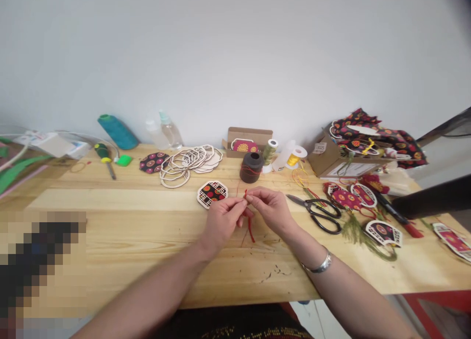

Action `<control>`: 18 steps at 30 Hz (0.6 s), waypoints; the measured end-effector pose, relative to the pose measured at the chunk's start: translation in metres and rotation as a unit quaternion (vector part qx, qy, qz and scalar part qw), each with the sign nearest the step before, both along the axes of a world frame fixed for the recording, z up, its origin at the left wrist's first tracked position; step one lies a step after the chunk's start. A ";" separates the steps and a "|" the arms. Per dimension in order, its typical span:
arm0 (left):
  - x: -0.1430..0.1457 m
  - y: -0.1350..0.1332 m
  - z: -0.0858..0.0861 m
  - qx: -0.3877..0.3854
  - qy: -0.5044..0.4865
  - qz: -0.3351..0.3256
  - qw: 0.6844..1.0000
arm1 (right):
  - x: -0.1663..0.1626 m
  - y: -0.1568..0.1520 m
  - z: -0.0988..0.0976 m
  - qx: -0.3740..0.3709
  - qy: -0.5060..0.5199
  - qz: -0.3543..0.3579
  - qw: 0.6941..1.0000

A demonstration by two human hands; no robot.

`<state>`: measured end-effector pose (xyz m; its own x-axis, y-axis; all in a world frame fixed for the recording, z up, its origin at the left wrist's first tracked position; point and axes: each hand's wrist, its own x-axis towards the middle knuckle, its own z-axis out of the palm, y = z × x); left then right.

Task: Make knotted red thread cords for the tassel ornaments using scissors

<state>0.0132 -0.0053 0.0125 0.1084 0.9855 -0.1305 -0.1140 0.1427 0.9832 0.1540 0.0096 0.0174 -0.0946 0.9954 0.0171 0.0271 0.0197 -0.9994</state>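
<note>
Over the middle of the table, my left hand and my right hand meet at the fingertips. Both pinch a thin red cord, whose loose end hangs below the fingers; a bit of red also pokes out above them. Just beyond my left hand lies a wooden-framed ornament with dark patterned fabric. A dark spool wound with red thread stands behind the hands. Black-handled scissors rest to the right of my right hand, blades pointing left. The exact grip on the cord is partly hidden by the fingers.
Wooden frame cut-outs, a screwdriver and a teal thread cone lie to the left. At the right are a cardboard box of fabric pieces, finished-looking ornaments and a dark post. Yellow thread stands behind.
</note>
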 end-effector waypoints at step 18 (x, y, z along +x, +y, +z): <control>0.008 0.005 0.025 -0.096 -0.151 0.016 0.984 | 0.015 0.008 -0.001 0.087 -0.046 0.009 0.995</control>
